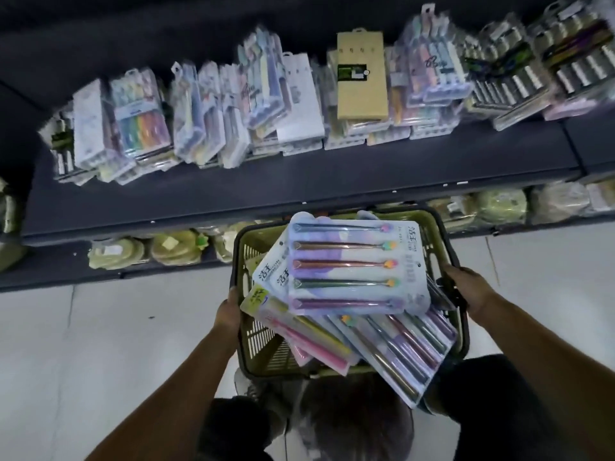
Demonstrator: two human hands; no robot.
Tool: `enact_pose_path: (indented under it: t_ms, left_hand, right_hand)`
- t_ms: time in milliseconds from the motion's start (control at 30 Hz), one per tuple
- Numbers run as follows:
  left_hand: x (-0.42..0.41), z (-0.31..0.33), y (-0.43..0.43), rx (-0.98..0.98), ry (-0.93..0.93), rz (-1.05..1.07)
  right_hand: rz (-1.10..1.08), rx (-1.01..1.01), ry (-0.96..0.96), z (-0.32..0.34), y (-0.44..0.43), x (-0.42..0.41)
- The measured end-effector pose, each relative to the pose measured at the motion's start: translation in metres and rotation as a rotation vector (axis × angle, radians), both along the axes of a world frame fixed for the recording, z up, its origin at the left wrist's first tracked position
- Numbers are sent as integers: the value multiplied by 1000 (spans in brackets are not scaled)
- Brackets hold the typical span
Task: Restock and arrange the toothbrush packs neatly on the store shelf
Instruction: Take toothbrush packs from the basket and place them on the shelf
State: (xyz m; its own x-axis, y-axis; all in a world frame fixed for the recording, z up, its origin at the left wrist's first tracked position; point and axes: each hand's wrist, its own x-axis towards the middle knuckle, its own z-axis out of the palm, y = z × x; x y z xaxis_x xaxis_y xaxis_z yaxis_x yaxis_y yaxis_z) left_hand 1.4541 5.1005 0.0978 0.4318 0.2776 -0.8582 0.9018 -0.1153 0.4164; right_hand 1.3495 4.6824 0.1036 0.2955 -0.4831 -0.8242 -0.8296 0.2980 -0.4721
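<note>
A green plastic basket [258, 341] with a black rim is held in front of me, above the floor. My left hand [229, 311] grips its left rim and my right hand [472, 289] grips its right rim. Several toothbrush packs lie piled loosely in it; the top pack [352, 264] shows several coloured brushes on a pale card. Another pack [399, 357] hangs over the near right edge. On the dark shelf [266, 194] ahead, many toothbrush packs [213, 111] stand in uneven, leaning rows near the back.
The shelf's front strip is bare. A lower shelf holds round yellow-green packaged items [173, 249]. A tan box [362, 74] rests on the stock at centre. Packs of silver items [512, 78] fill the right end. Pale tiled floor [83, 344] lies below.
</note>
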Motion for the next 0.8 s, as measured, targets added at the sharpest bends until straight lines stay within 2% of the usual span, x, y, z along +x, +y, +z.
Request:
enact_pose_path:
  t_ms: [233,367,567,800]
  left_hand:
    - [1,-93,12,40,-26,-88]
    - [-2,-147,27,35,-8,-67]
    - [-5,-223,43,127,-38,-68]
    - [4,-240,38,248,-25,-134]
  right_hand:
    - [73,-1,25,-87,10,-6]
    - [73,-11,64,-138,21,-7]
    - [57,-145,86,-197,43,4]
    - [2,-259,35,-227,47,23]
